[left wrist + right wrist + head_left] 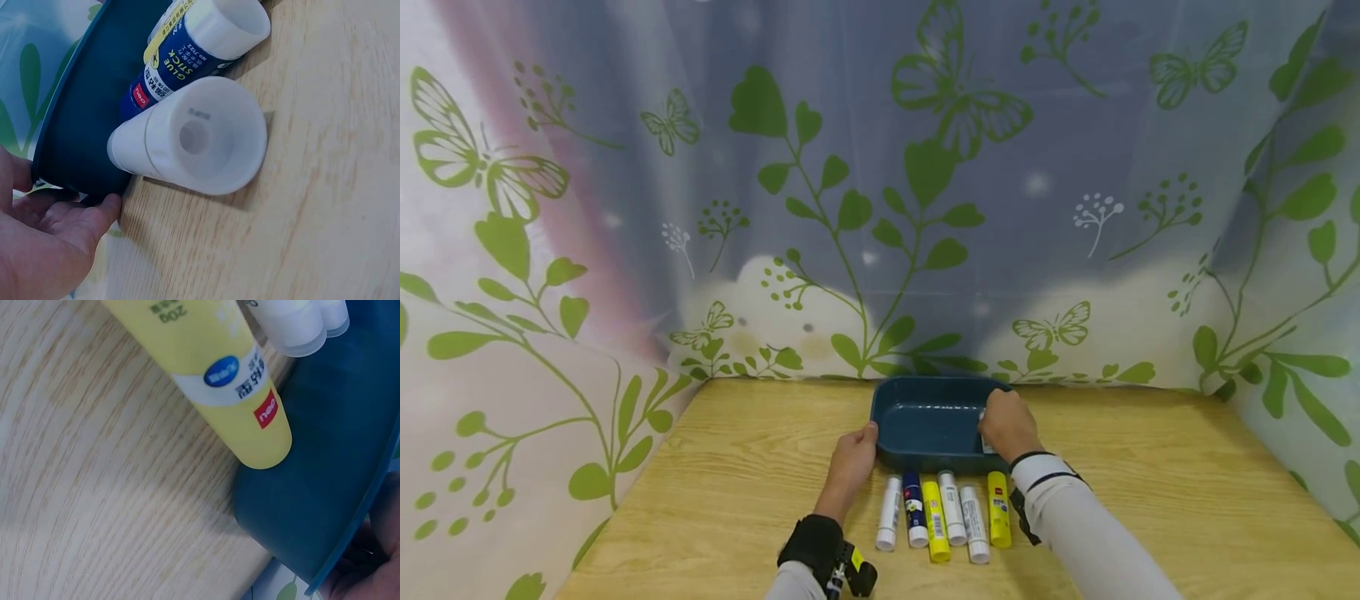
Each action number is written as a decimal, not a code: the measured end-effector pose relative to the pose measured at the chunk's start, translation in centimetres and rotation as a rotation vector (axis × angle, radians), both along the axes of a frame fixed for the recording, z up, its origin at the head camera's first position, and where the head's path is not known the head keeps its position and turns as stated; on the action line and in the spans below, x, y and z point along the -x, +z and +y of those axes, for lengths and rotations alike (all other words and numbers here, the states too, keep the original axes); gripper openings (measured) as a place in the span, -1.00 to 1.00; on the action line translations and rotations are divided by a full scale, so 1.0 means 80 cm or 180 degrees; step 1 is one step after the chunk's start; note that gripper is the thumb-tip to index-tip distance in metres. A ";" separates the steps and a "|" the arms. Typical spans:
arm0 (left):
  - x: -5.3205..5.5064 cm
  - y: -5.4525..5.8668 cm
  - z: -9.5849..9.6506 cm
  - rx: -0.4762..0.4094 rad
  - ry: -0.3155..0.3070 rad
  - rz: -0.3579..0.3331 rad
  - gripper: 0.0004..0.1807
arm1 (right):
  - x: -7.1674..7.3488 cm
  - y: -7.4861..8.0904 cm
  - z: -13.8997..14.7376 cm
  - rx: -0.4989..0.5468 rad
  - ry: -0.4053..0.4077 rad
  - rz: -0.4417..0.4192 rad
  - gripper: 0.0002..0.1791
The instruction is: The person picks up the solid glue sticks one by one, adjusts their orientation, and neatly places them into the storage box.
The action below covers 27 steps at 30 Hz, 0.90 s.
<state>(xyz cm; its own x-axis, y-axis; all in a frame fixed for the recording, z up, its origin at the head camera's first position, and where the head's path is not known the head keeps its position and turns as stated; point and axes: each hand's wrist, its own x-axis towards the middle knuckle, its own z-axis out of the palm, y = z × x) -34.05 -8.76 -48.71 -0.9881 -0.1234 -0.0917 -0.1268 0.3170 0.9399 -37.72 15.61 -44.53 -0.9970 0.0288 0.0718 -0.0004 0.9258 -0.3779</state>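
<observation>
While my left grip [852, 461] clamps the tray [934, 425] by its rim, my right grip [1010, 423] holds a pale item [987, 448] inside, nearer the rightmost yellow glue stick [999, 510], which points traywards.

Glossy plastic tray [925, 427]; smooth plastic glue sticks [936, 521]; wood-grain tabletop [760, 450].

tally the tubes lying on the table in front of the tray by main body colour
White tubes: 3
Yellow tubes: 2
Dark blue tube: 1
Total: 6
</observation>
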 end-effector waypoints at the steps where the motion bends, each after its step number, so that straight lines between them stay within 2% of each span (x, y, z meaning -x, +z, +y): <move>1: 0.001 0.000 0.000 0.0002 0.0005 -0.0004 -0.43 | 0.000 0.001 0.000 -0.0015 -0.0005 -0.0008 -0.80; 16: 0.001 -0.002 0.000 -0.0012 0.0025 0.0001 -0.44 | -0.002 0.002 -0.003 -0.0029 -0.0088 0.0005 -0.82; 27: 0.001 -0.001 -0.001 -0.0009 -0.0003 0.0002 -0.43 | 0.004 -0.009 0.002 -0.0125 -0.0106 0.0075 -0.80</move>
